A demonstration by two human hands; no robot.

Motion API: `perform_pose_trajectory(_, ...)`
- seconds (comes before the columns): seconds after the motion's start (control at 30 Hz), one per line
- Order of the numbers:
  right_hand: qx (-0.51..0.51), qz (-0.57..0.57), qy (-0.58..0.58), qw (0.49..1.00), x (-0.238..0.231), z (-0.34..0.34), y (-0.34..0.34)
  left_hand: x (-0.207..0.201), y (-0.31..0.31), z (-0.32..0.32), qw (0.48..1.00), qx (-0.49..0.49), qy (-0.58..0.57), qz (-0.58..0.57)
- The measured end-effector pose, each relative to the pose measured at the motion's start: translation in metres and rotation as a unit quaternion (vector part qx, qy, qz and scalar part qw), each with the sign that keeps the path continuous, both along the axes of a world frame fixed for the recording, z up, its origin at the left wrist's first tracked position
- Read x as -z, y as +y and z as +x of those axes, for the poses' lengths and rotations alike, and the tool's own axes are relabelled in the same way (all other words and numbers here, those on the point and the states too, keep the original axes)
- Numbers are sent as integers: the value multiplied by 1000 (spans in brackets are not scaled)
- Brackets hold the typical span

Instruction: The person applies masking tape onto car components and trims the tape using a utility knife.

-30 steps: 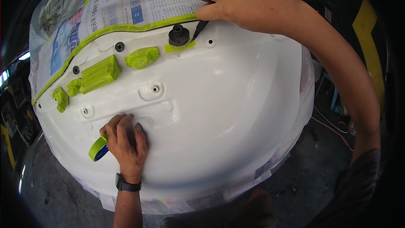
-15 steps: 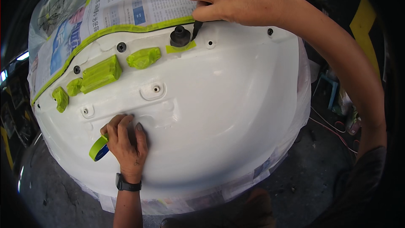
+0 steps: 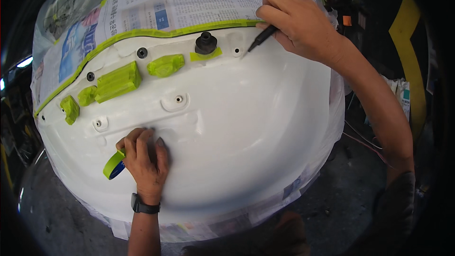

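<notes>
A curved white painted panel (image 3: pixel 237 128), like a vehicle lid, spreads before me. My left hand (image 3: pixel 146 161) rests on its near left part, fingers curled, with a roll of lime-green masking tape (image 3: pixel 113 165) hooked at its outer side. Up at the far right, my right hand (image 3: pixel 298 28) grips a black pen-shaped tool (image 3: pixel 262 38). Its thin tip points down-left, close to a small hole (image 3: pixel 237 50); whether it touches the panel I cannot tell. Left of that hole stands a black rubber stopper (image 3: pixel 205 43) with a green tape strip (image 3: pixel 206 55) under its near edge.
Newspaper (image 3: pixel 189 0) covers the far side, edged by green tape (image 3: pixel 156 33). Several tape-wrapped lumps (image 3: pixel 118 81) and black plugs (image 3: pixel 142 52) line the panel's upper left. Masking sheet (image 3: pixel 227 225) hangs along the near rim. Cables (image 3: pixel 362 135) lie on the dark floor at right.
My right hand has moved right with the black tool, away from the rubber stopper to beside the small hole. My left hand stays in place with the tape roll.
</notes>
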State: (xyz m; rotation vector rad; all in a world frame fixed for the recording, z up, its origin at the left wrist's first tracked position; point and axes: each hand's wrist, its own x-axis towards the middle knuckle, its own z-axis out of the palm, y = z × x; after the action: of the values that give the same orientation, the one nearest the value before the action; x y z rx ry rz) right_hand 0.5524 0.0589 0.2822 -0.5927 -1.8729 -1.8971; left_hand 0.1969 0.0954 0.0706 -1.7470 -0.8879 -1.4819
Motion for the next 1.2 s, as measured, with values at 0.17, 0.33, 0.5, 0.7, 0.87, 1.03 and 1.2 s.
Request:
perform_pose_trajectory(0.17,-222,-136,167,951,70,-35,37,4,2,-6,1000,-3,7,-3)
perform_pose_trajectory(0.33,-269,-107,214,933,81,-58,69,5,2,-4,1000,23,11,-5)
perform_pose_trajectory(0.5,-333,-69,292,894,97,-71,84,4,-2,-4,998,57,7,-31)
perform_pose_trajectory(0.7,-325,-54,303,894,97,-80,79,2,-5,-6,997,71,15,-20)
perform_pose_trajectory(0.87,-300,-59,270,913,104,-80,84,2,-1,-8,998,56,26,-18)
perform_pose_trajectory(1.03,-341,-36,360,868,101,-88,78,4,0,-7,998,53,22,-11)
perform_pose_trajectory(1.2,-301,-29,295,906,96,-80,83,3,-3,-7,998,51,24,-11)
